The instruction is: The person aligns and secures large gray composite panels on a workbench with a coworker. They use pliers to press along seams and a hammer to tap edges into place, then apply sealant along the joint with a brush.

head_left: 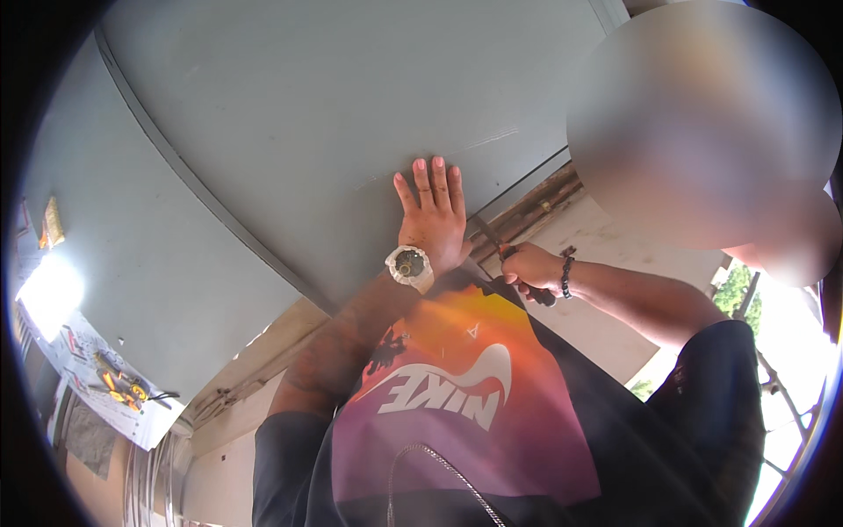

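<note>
The left hand [430, 215], fingers spread flat, presses on the grey panel [307, 114] near its lower edge, a pale wristwatch [409, 266] on the wrist. Just beside it, the right hand [529, 268] has its grip pinching a dark-handled knife [496, 246] whose blade points to the panel's edge.

Person's own body: dark short-sleeved shirt [615, 422] with purple-to-orange sunset print and white lettering; pale round wristwatch [409, 266] at frame centre; dark beaded bracelet [566, 274] right of centre; thin chain [439, 474] at bottom centre.
</note>
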Motion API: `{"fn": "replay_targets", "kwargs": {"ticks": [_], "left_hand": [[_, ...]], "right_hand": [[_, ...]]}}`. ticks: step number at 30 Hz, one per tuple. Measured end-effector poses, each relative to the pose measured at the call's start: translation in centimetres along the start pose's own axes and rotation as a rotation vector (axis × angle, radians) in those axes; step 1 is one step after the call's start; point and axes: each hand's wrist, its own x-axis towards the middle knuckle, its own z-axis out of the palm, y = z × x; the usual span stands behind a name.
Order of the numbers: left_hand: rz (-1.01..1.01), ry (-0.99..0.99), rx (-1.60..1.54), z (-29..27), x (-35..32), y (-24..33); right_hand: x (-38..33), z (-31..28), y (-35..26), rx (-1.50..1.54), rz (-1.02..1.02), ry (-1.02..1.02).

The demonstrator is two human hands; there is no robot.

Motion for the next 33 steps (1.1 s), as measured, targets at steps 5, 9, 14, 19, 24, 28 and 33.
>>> {"fn": "replay_targets", "kwargs": {"ticks": [5, 9, 14, 19, 24, 28, 33], "left_hand": [[0.017, 0.086, 0.048, 1.2, -0.1, 0.1], [0.017, 0.129, 0.018, 2.3, -0.1, 0.2], [-0.005, 0.158, -0.093, 1.9, -0.1, 0.4], [-0.062, 0.088, -0.101, 0.7, 0.4, 1.0], [-0.018, 0.103, -0.167, -0.3, 2.1, 1.4], [-0.118, 0.009, -0.137, -1.3, 5.4, 3.2], [-0.125, -0.064, -0.045, -1.8, 5.7, 3.8]], "right_hand": [[-1.7, 0.1, -2.8, -0.039, 0.226, -0.024], [-2.7, 0.2, -5.7, -0.039, 0.401, -0.003], [0.3, -0.5, 0.7, 0.016, 0.103, 0.006], [4.0, -1.4, 4.7, 0.253, -0.217, -0.111], [7.1, -2.9, 6.0, 0.171, -0.418, -0.170], [6.0, -5.4, 5.0, 0.115, -0.439, -0.169], [5.9, -6.3, 4.4, -0.010, -0.482, -0.109]]}}
